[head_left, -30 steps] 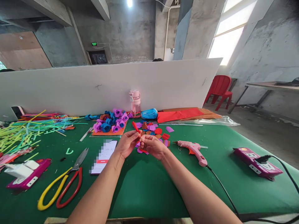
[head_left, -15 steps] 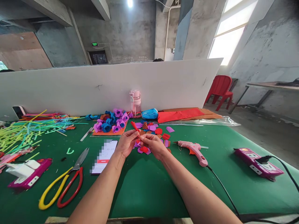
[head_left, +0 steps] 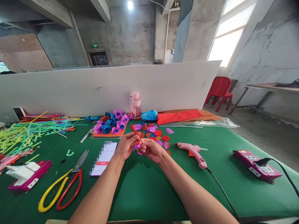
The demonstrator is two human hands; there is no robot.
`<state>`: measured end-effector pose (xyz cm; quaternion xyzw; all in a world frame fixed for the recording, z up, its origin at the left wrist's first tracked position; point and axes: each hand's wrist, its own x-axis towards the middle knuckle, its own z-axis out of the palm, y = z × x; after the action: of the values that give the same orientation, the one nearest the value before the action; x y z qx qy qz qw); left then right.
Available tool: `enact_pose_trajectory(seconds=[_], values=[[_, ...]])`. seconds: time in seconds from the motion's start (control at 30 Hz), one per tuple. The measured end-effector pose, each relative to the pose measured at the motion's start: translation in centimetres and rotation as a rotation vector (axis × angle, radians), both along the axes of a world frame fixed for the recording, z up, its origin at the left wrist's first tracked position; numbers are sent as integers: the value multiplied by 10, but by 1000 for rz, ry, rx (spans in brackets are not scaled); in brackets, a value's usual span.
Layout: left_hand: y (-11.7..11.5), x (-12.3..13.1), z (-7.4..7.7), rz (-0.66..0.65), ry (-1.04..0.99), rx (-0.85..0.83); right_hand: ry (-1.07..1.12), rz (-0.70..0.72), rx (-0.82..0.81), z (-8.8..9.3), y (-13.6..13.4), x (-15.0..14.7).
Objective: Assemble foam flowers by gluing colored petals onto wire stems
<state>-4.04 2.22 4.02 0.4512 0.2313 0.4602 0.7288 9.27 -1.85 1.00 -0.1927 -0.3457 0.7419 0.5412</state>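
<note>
My left hand (head_left: 127, 145) pinches a thin red rolled strip of crepe paper (head_left: 134, 129), its upper end slanting up and left. My right hand (head_left: 153, 149) is closed at the roll's lower end, fingertips meeting those of my left; how much each covers is hidden. Just beyond and under my hands lie loose paper petals (head_left: 158, 133) in red, purple, brown and blue. Behind to the left, finished paper flowers (head_left: 112, 121) in purple, blue and brown sit on an orange sheet (head_left: 97, 134). A pink glue gun (head_left: 192, 151) lies to the right of my right hand.
Large scissors (head_left: 72, 174) and a phone (head_left: 102, 161) lie left of my forearms. Power strips (head_left: 259, 165) sit at both sides, a glue-gun cord trailing right. Pipe cleaners (head_left: 28, 127) heap at far left. A pink bottle (head_left: 135, 102) and red paper (head_left: 179, 116) stand by the white partition (head_left: 70, 90).
The red roll has turned slightly and looks thinner between my fingers. My right fingers have curled and shifted a little at its lower end. Otherwise the table is the same.
</note>
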Motion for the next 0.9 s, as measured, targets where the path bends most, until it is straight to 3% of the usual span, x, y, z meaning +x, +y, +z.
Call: enact_pose_trajectory(seconds=[0.27,0.43,0.53,0.9], values=[[-1,4,-1,15,19,16,-24,-9,-24,0,-1,-2],[2,6,-5,232,57,125,-434,-295,178,6,1,1],[1,5,-4,270,114,205,-562,-417,241,5,5,2],[-8,2,10,218,167,179,-530,-350,217,5,-1,-6]])
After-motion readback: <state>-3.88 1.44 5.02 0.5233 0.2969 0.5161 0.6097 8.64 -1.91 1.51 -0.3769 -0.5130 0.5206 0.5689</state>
